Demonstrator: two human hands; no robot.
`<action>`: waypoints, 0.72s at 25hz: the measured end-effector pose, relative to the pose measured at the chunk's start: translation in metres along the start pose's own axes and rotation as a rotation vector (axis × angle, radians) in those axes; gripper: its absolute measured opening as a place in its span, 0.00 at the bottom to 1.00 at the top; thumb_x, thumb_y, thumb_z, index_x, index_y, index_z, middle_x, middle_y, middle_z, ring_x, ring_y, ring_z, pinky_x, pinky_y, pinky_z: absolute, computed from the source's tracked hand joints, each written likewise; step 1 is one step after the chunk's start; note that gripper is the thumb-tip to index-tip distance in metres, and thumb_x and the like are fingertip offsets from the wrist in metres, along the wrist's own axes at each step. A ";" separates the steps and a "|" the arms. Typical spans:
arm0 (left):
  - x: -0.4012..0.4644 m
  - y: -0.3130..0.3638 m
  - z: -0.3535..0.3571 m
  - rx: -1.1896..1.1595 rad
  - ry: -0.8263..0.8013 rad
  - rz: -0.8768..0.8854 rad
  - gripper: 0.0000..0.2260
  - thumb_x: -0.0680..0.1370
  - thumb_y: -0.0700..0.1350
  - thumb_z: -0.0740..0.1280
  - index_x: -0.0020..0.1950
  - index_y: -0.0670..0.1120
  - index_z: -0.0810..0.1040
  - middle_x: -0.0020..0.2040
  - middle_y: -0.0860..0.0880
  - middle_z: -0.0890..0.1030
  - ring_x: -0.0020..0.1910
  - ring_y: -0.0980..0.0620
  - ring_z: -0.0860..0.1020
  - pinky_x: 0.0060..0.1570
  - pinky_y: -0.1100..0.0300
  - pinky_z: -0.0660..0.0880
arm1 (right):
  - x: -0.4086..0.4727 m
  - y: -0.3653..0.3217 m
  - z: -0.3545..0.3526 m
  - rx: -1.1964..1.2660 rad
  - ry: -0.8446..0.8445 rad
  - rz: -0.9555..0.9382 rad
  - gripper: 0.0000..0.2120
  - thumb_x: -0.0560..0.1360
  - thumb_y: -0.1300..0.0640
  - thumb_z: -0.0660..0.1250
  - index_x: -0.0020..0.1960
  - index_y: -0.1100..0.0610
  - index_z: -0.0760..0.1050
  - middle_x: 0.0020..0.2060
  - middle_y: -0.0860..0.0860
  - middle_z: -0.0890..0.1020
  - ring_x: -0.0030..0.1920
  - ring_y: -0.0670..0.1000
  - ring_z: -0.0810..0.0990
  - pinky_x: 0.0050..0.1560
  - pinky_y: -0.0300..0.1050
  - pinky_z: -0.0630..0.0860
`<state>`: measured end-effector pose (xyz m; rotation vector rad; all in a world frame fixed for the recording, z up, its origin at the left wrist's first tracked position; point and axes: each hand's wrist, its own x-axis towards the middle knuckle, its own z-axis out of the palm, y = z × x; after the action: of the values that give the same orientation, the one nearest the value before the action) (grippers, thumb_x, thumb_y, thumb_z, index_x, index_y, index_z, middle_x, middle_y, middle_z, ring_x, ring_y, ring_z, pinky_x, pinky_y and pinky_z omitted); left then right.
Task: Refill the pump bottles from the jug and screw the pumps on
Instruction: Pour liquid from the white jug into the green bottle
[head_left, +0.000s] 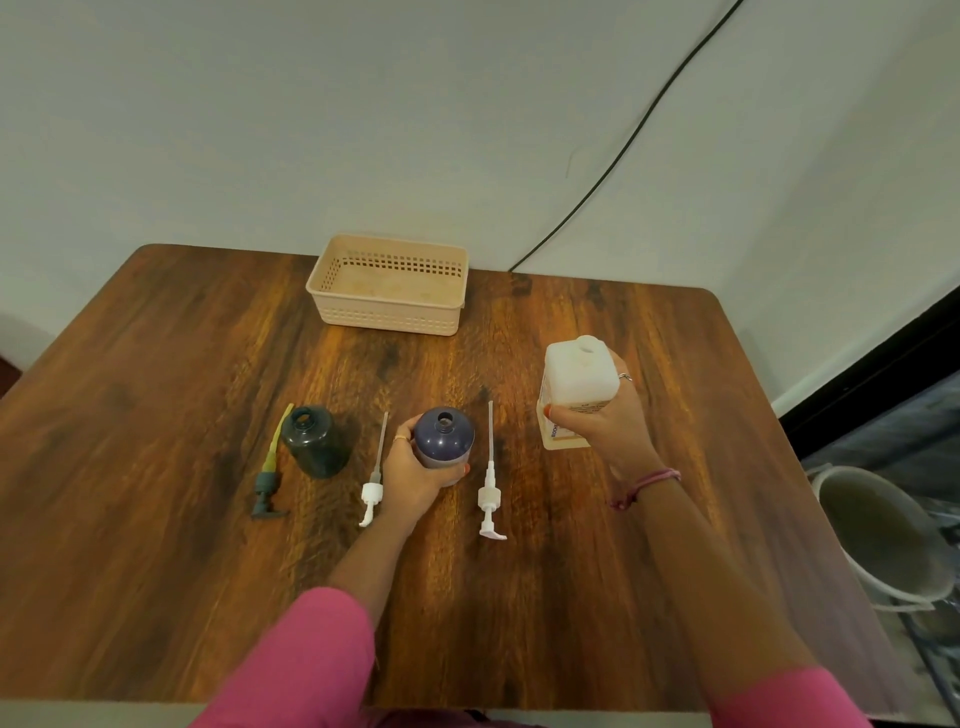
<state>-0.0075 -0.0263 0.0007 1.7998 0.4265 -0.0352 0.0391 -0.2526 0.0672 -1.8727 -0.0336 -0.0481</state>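
Note:
My right hand (605, 415) grips a white square jug (576, 384) with its mouth uncapped, held upright at the right of the table. My left hand (415, 473) holds a purple round bottle (444, 436) with an open neck, standing mid-table. Left of it stands a dark green bottle (314, 441), also open. Three pumps lie flat on the wood: a grey-green one (270, 480) beside the green bottle, a white one (375, 480) by my left wrist, and another white one (490, 493) between my two hands.
A beige plastic basket (389, 286) sits at the far edge of the wooden table (156, 415), against the wall. A black cable (623, 150) runs down the wall behind it. A white bucket (878, 535) stands on the floor to the right.

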 end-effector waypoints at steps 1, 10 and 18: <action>0.000 0.000 -0.001 0.021 -0.013 0.004 0.39 0.63 0.39 0.80 0.70 0.46 0.64 0.62 0.52 0.73 0.64 0.50 0.72 0.49 0.71 0.71 | 0.000 0.000 0.000 0.005 0.002 0.002 0.41 0.63 0.62 0.79 0.69 0.47 0.60 0.60 0.50 0.73 0.61 0.48 0.73 0.49 0.39 0.78; -0.018 0.017 -0.057 0.475 0.041 0.226 0.51 0.66 0.47 0.78 0.78 0.52 0.46 0.77 0.46 0.54 0.75 0.48 0.56 0.71 0.50 0.60 | 0.009 -0.003 0.008 0.010 -0.006 -0.011 0.41 0.64 0.63 0.78 0.70 0.50 0.61 0.60 0.51 0.73 0.60 0.47 0.73 0.47 0.36 0.78; -0.001 0.005 -0.120 0.368 0.337 0.222 0.40 0.70 0.45 0.76 0.76 0.48 0.58 0.73 0.45 0.60 0.72 0.47 0.58 0.68 0.53 0.62 | 0.017 -0.009 0.037 0.015 -0.042 -0.018 0.41 0.64 0.61 0.78 0.71 0.52 0.60 0.59 0.50 0.72 0.59 0.46 0.73 0.44 0.31 0.77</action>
<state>-0.0306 0.0848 0.0389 2.2173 0.4770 0.3711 0.0567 -0.2149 0.0655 -1.8589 -0.0794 -0.0201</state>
